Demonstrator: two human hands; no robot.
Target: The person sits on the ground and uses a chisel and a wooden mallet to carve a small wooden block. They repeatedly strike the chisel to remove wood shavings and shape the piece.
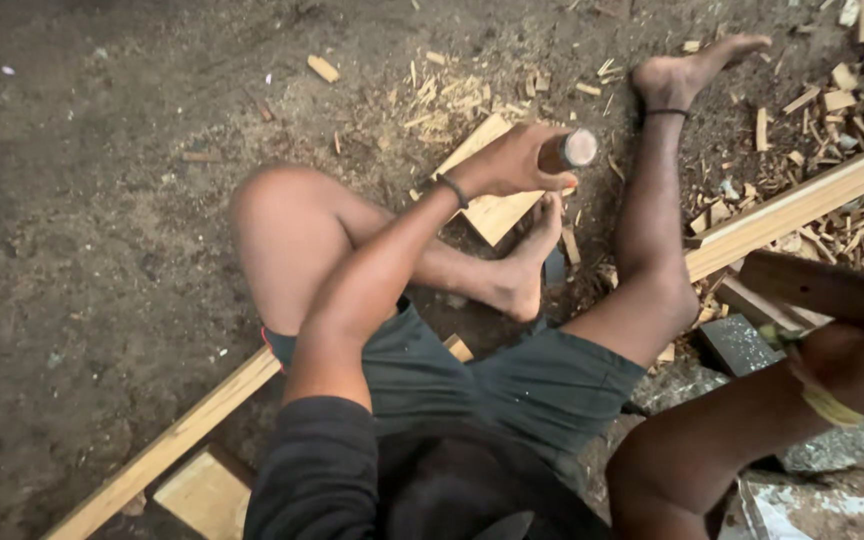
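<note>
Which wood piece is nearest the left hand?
The flat pale block directly under the left hand, by the bent foot. The long plank and the block at bottom left lie farther off.

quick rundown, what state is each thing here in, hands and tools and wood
left hand: closed around the chisel handle
chisel handle: held upright-ish, round butt end facing the camera, blade hidden
right hand: raised at the frame's right edge, gripping the mallet
mallet: lifted, apart from the chisel
long plank: lying flat on the ground, passing under the legs
wood block: on the ground, under the left hand
wood chips: scattered loose
</note>
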